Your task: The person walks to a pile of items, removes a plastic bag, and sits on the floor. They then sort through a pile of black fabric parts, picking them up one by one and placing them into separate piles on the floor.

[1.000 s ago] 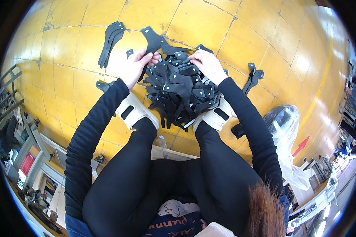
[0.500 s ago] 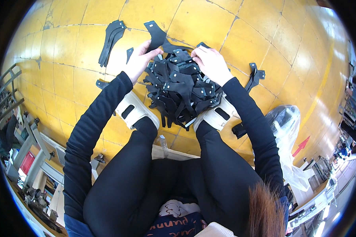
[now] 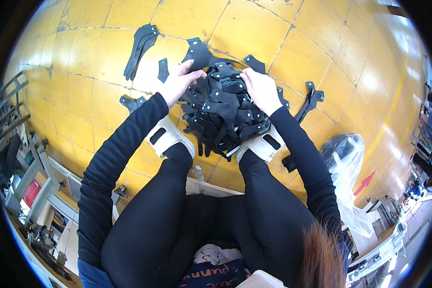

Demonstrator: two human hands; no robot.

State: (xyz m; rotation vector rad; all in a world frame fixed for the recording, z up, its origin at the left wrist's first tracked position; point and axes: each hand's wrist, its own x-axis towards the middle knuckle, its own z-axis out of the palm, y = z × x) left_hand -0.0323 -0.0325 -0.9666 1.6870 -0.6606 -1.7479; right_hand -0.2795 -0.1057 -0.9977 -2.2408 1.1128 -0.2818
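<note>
Between my feet lies a heap of black cut pieces (image 3: 223, 103), flat, with narrow tails and small pale marks on their ends. At its upper left edge is my left hand (image 3: 180, 82), thumb and fingers apart. Its fingertips overlap the lower edge of a wide black piece (image 3: 200, 55) beyond the heap. My right hand (image 3: 263, 89) is over the upper right side, its fingers drawn together against the pieces. What lies between those fingertips is hidden. Just above that hand is another black piece (image 3: 255, 63).
On the yellow tiled floor (image 3: 254, 24), a fanned stack of black pieces (image 3: 141, 50) lies far left. Loose pieces lie left (image 3: 132, 103) and right (image 3: 310, 101). My pale sandals (image 3: 165, 137) flank the heap. A clear plastic-wrapped bundle (image 3: 343, 158) stands right; metal frames (image 3: 38, 187) are left.
Both hands have shifted slightly right and nearer to me. The wide black piece by my left hand has moved the same way. The whole view has shifted slightly too.
</note>
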